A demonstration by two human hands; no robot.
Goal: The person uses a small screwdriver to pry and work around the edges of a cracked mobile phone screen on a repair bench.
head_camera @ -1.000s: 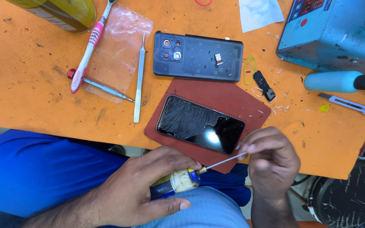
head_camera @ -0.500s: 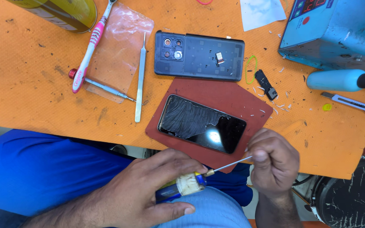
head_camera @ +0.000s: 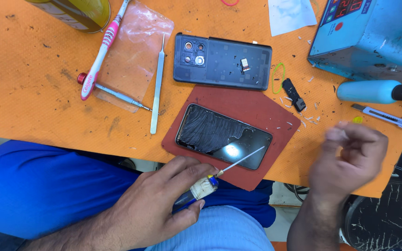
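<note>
Left hand point(head_camera: 157, 204) near bottom centre, fingers wrapped around taped handle of thin screwdriver point(head_camera: 219, 174); metal shaft angled up and right, tip over lower right corner of smartphone point(head_camera: 223, 135). Smartphone lying screen up, glass smeared and cracked, on dark red mat point(head_camera: 257, 107) at near edge of orange table point(head_camera: 33, 107). Right hand point(head_camera: 350, 155) raised at right, motion-blurred, fingers loosely curled with thumb close to fingertips; contents of grip, if any, not discernible; well apart from screwdriver. Black phone back cover point(head_camera: 222, 62) with camera cut-outs just beyond mat, inner face up. Metal tweezers point(head_camera: 157, 83) left of cover, lying lengthwise; beside them clear plastic sheet point(head_camera: 136, 51), pink-and-white toothbrush point(head_camera: 102, 49) and slim red-capped tool point(head_camera: 112, 92). Small black part point(head_camera: 293, 94) and green rubber band point(head_camera: 278, 77) right of cover. Blue machine housing point(head_camera: 373, 37) at upper right, light-blue tool handle point(head_camera: 371, 91) and utility knife point(head_camera: 382, 116) below it. Blue trousers point(head_camera: 38, 190) under table edge.
</note>
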